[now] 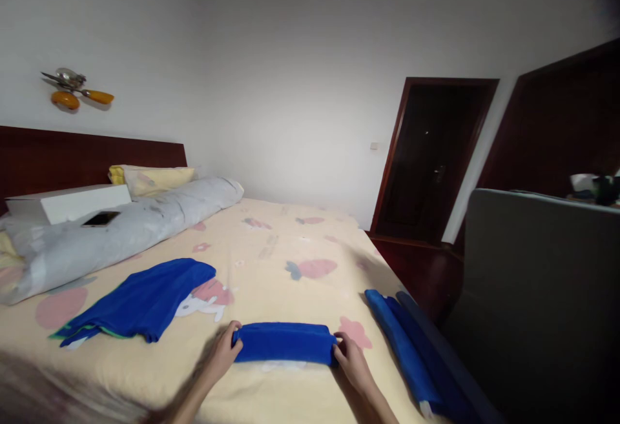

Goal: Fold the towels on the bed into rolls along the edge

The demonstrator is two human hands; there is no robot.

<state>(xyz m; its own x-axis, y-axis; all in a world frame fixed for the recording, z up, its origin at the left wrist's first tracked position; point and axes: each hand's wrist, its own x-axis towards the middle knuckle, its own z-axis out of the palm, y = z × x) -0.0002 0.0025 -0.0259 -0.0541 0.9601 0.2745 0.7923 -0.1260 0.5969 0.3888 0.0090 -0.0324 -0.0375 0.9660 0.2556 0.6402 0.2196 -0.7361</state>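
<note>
Left-hand grip [227, 350] and right-hand grip [349, 358] pinched opposite ends of the folded blue cloth [285, 344], its length running left to right.

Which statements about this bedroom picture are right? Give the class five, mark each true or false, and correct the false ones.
1. The left hand and right hand hold opposite ends of the folded blue cloth. True.
2. The phone lies on the floor. False: it lies on the long grey roll.
3. A loose blue cloth lies on the bed, left of the folded one. True.
4. The wall lamp is above the door. False: it is above the headboard.
5. The white box is near the headboard. True.
</note>
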